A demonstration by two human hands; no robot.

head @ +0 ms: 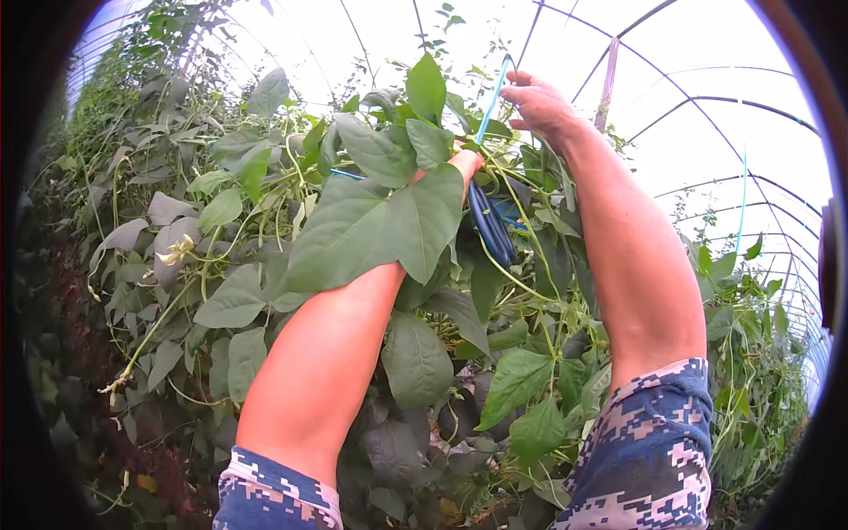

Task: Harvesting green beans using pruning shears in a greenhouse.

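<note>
My right hand [540, 106] is raised at the upper right of centre, its fingers spread a little beside a light blue strap or twine [493, 99] that runs down into the foliage. My left hand [467, 162] reaches up among the vines at the lower end of that strap. Large bean leaves [377, 225] cover most of it and part of the forearm; what its fingers hold is hidden. Just below it hangs a dark blue handled tool [490, 225], perhaps pruning shears, against the stems.
Dense climbing bean plants [245, 291] fill the view, with pale flowers [175, 252] at left. Curved greenhouse hoops [715, 99] arch overhead, with a wooden post [607, 83] behind my right hand. Another pale blue string [743, 192] hangs at right.
</note>
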